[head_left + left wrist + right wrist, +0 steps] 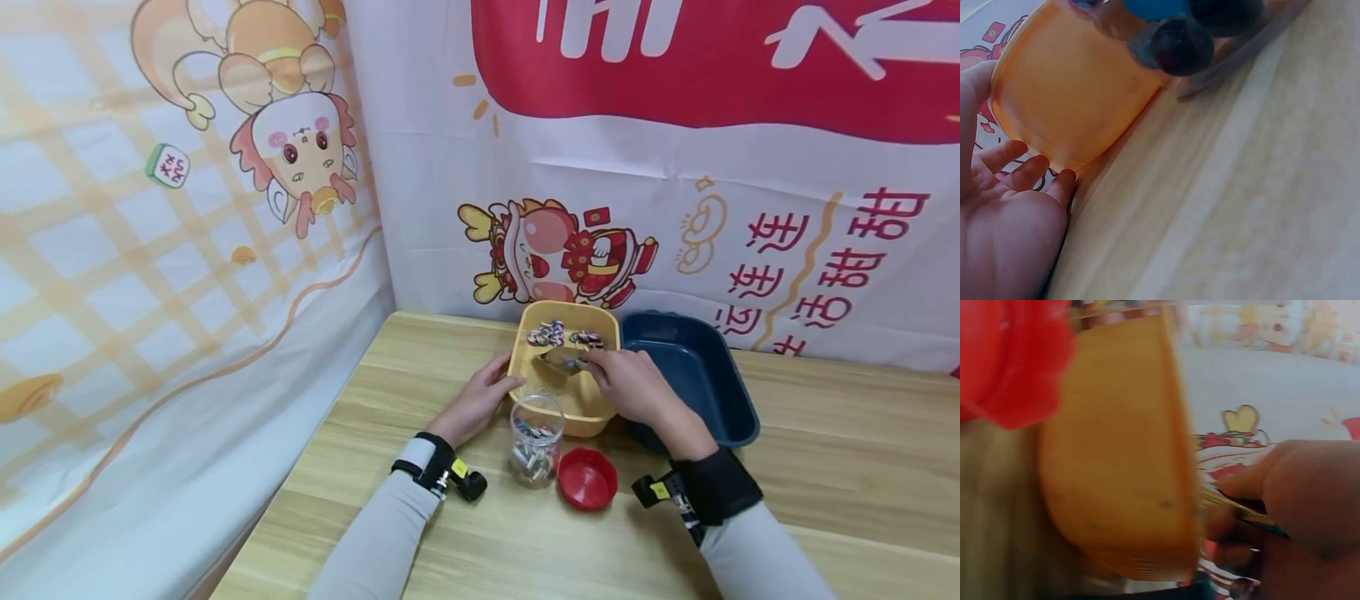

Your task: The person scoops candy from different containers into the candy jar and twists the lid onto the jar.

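two hands at the yellow tub, jar waiting in front

the likeliest slip, as i judge it, is a spill: the clear jar (536, 439) stands open just in front of the yellow tub (527, 363), close under both wrists, and a sleeve or the heel of a hand could knock it over and scatter the small coloured pieces inside. the tub itself could also slide on the smooth counter (420, 367) if the bracing hand eases off. a third risk is the pinched piece dropping back into the tub or onto the counter, since it is small.

the left hand (480, 406) rests against the left wall of the tub; its fingers (1029, 170) lie straight and relaxed, tips touching the tub's outer wall, holding nothing. the right hand (633, 385) reaches over the tub's near rim, and its fingers (1254, 478) are curled together, pinching a small coloured piece (564, 358) inside the tub. more coloured pieces (562, 336) lie at the far end of the tub. a red lid (587, 478) lies in front of the tub, just beside the jar, and a dark blue tray (731, 392) sits touching the tub's right side.
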Demonstrator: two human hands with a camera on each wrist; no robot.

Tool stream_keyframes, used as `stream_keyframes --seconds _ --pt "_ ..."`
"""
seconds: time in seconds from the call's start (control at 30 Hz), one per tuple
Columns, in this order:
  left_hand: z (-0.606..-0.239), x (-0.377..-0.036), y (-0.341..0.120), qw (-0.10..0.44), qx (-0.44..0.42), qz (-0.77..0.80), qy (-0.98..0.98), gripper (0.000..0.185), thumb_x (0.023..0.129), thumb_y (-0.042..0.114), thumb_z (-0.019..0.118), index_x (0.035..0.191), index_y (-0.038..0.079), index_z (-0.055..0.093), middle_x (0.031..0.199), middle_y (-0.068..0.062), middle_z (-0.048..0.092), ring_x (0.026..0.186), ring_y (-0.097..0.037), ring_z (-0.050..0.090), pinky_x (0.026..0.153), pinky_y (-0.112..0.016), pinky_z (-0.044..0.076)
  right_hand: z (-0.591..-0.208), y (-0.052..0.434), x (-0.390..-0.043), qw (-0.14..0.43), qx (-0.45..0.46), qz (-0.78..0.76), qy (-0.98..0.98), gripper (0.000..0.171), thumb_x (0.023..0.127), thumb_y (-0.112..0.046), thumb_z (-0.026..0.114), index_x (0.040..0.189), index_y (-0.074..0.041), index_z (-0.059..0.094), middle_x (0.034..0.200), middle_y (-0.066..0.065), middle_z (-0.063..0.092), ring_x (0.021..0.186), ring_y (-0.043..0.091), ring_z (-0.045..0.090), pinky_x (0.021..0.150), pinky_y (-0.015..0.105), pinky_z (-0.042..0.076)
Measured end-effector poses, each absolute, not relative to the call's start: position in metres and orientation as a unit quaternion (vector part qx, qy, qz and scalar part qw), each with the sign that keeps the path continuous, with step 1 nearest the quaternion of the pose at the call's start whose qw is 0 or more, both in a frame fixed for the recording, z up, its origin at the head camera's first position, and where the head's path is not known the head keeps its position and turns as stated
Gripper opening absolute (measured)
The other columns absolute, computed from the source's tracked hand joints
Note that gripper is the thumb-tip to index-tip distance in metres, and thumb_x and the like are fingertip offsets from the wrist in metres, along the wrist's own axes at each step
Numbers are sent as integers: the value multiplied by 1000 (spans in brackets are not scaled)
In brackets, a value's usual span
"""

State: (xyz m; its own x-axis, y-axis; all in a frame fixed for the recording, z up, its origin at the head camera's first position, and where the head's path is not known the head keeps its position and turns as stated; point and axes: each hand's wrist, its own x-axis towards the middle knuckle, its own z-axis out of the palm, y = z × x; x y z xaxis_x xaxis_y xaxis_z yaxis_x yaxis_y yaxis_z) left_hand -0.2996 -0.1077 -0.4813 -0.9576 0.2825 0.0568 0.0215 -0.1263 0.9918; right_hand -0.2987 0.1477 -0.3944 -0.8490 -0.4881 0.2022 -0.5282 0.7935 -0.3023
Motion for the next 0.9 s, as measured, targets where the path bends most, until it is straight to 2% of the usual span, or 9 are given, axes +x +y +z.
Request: stream_keyframes --seconds 0.2,0.33,0.53,0.73,0.9 --pt "-480 -299 -107 90 120 738 658 66 103 11 57 161 6 26 165 -19 29 150 -31 34 125 -39 27 -413 141 -302 117 244 150 -951 23 105 -17 57 119 -9 73 69 -1 61 63 20 49 62 33 30" --pt "-481 -298 -106 88 117 740 657 66 103 9 56 161 5 26 164 -20 30 149 -32 35 124 -39 28 -420 137 -304 127 237 144 -952 23 104 -17 58 120 -10 73 63 -2 54 66 23 49 66 35 30" --pt "-483 -297 -106 82 114 744 653 68 102 10 57 161 5 25 164 -21 31 148 -33 36 123 -38 30 -422 136 -306 128 243 149 -950 21 104 -18 58 118 -9 72 68 -1 59 67 23 51 68 35 31" --pt "-481 -297 -106 84 111 742 656 67 103 9 56 162 7 25 165 -19 29 150 -31 34 124 -38 28 -422 137 -305 142 264 139 -944 20 104 -18 59 115 -9 73 84 4 72 74 25 54 68 35 31" --pt "-479 -296 -105 80 108 742 657 66 103 9 56 161 6 26 166 -19 27 151 -32 32 125 -39 26 -423 139 -307 140 287 136 -938 21 104 -18 59 118 -10 72 84 2 71 80 26 55 69 35 34"
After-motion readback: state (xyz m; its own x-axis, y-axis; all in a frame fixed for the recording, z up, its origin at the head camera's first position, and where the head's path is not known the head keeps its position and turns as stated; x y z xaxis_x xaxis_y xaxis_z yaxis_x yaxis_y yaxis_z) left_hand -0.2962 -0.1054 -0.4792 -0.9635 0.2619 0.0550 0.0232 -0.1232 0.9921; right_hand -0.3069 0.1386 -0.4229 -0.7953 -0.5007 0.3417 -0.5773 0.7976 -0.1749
